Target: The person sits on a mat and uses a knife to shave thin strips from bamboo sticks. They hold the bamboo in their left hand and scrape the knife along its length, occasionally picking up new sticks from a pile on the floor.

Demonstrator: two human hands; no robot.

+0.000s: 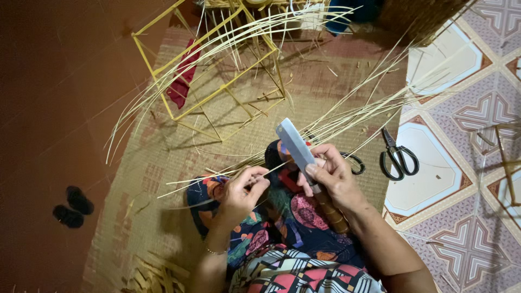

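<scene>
Both hands grip: left hand point(239, 195) pinches a bamboo strip point(282, 165), right hand point(334, 176) clasps a knife point(296, 146).

We look down on our two bare forearms reaching forward from the bottom of the view, elbows apart and hands drawn close together above our lap. Our left hand point(242, 191) sits lower and to the left, wrist bent slightly inward, fingers curled with thumb and fingertips pinched together. Our right hand point(332, 176) sits just beside it and a little higher, knuckles upward, fingers wrapped in a firm closed grip, thumb pressed along the top, the forearm slanting in from the lower right.
</scene>
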